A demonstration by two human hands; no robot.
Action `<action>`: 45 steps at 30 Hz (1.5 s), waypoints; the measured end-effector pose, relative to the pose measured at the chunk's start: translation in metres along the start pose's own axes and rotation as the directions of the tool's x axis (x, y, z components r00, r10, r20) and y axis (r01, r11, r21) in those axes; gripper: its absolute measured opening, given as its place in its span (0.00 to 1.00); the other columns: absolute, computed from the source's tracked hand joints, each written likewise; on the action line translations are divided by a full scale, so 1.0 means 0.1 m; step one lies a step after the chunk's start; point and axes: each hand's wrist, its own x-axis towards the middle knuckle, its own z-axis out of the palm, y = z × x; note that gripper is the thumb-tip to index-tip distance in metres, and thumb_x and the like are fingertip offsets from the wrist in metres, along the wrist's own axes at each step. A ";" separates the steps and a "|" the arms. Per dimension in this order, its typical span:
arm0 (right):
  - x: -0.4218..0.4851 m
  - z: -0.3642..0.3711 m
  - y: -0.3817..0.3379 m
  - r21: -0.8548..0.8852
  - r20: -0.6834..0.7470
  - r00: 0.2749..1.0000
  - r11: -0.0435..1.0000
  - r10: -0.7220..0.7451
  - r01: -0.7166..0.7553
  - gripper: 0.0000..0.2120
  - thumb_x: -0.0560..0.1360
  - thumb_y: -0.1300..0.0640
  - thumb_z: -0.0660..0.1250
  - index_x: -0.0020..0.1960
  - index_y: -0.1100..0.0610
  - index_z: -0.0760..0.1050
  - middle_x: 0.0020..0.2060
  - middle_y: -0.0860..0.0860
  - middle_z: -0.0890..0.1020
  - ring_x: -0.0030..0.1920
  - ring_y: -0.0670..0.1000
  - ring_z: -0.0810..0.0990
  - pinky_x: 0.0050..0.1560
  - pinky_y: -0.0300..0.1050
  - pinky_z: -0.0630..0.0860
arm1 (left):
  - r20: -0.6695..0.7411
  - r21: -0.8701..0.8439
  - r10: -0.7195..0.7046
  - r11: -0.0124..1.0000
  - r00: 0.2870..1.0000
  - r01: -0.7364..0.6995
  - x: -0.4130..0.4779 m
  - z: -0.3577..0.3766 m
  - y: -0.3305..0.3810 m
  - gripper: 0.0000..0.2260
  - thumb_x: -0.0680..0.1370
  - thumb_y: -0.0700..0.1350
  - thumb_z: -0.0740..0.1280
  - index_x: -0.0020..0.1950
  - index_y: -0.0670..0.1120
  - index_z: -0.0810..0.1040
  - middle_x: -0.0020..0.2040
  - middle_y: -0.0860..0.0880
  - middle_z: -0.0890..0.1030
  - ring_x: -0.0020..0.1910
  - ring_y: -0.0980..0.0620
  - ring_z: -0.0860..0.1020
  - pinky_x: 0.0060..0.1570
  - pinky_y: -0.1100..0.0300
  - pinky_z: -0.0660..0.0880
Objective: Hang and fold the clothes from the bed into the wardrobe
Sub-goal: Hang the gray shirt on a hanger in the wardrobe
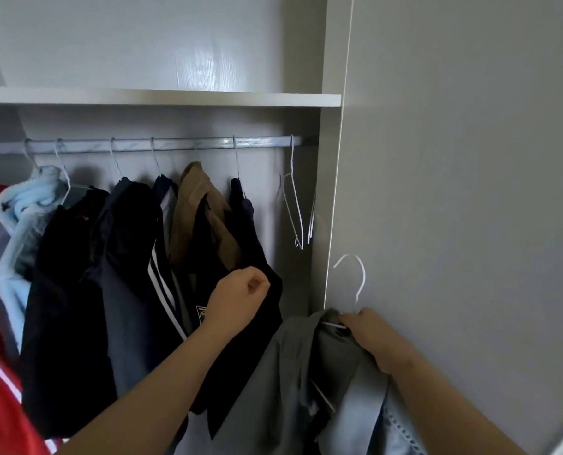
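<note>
Right hand [373, 336] gripping white hanger [355, 284] with grey shirt [280, 389]; left hand [240, 300] fisted, holding nothing visible, against dark clothes [126, 290] on rail [175, 144]

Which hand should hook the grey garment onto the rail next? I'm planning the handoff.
The right hand: it grips the white hanger carrying the grey garment, below the rail. The left hand is closed against hung clothes.

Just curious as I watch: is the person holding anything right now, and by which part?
The right hand grips a white hanger at its neck, a grey garment on it. The left hand is closed against a hanging dark garment.
</note>
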 end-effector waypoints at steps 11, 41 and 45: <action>0.15 -0.15 -0.08 0.130 -0.224 0.973 0.987 -0.064 0.095 0.15 0.77 0.51 0.63 0.54 0.63 0.67 0.45 0.56 0.74 0.44 0.54 0.73 0.44 0.43 0.67 | -0.029 0.045 -0.012 0.999 0.999 0.014 0.22 0.25 0.22 0.06 0.78 0.45 0.63 0.48 0.48 0.79 0.47 0.51 0.79 0.46 0.53 0.77 0.50 0.54 0.76; 1.91 0.94 -1.74 0.256 -0.261 0.953 0.941 -0.153 0.221 0.08 0.78 0.55 0.61 0.49 0.59 0.64 0.35 0.51 0.70 0.32 0.47 0.69 0.28 0.40 0.62 | 0.066 0.465 0.024 0.884 0.998 -0.052 2.59 -0.07 -0.71 0.15 0.78 0.52 0.62 0.65 0.54 0.72 0.58 0.45 0.67 0.58 0.43 0.69 0.49 0.55 0.71; 2.33 1.01 -2.16 0.285 -0.325 0.930 0.920 -0.173 0.271 0.09 0.77 0.56 0.63 0.51 0.59 0.65 0.40 0.55 0.73 0.38 0.52 0.73 0.37 0.41 0.67 | 0.104 0.400 0.031 0.914 0.994 -0.071 2.88 -0.22 -0.86 0.14 0.76 0.53 0.63 0.60 0.51 0.73 0.55 0.47 0.71 0.54 0.46 0.73 0.49 0.56 0.73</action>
